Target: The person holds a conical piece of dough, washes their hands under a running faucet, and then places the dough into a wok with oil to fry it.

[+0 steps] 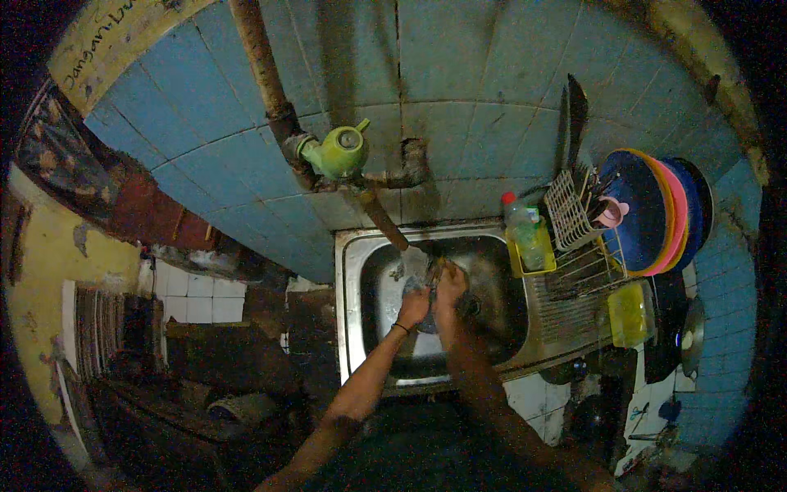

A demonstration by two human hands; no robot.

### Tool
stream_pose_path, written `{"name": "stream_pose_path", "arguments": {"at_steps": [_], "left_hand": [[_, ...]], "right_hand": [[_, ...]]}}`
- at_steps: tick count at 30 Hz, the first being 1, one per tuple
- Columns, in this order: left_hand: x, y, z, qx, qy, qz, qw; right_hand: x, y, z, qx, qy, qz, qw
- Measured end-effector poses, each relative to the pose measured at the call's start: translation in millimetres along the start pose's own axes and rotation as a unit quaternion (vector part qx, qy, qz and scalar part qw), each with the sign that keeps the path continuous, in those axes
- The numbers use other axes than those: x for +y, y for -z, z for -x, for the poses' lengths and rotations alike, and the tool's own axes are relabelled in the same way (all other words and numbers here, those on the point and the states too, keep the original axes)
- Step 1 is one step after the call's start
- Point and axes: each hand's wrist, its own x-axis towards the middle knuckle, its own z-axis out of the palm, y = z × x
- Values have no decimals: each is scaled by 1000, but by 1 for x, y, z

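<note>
Both my hands are inside the steel sink (pixel 350 316), close together below the spout (pixel 384 220). Water (pixel 415 261) pours from the spout and splashes beside my fingers. My left hand (pixel 415 306), with a thin dark band at its wrist, is closed with the fingers curled in. Just to its right and slightly farther away, my right hand (pixel 449 287) is closed too, fingers bent together. Something small and dark appears between the hands, but dim light and the water hide what it is. A round dark drain (pixel 470 307) lies right of my right hand.
A green tap (pixel 343 152) juts from the blue tiled wall above the sink. At right, a yellow caddy (pixel 534 256) holds a bottle with a red cap (pixel 509 198). Beside it stand a wire dish rack (pixel 586 266), upright colourful basins (pixel 635 213) and a yellow container (pixel 628 315).
</note>
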Motion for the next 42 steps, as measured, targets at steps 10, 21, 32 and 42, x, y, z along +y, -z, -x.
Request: {"name": "stream_pose_path", "arguments": {"at_steps": [10, 21, 32, 42], "left_hand": [[69, 129, -7, -173, 375, 711, 569], [64, 110, -4, -241, 356, 797, 423], [63, 97, 9, -141, 304, 560, 758], [65, 87, 6, -49, 151, 420, 894]], "right_hand": [[-1, 38, -11, -298, -268, -260, 878], [-93, 25, -31, -243, -187, -145, 941], [-99, 46, -31, -279, 336, 218, 873], [8, 30, -48, -236, 91, -3, 967]]}}
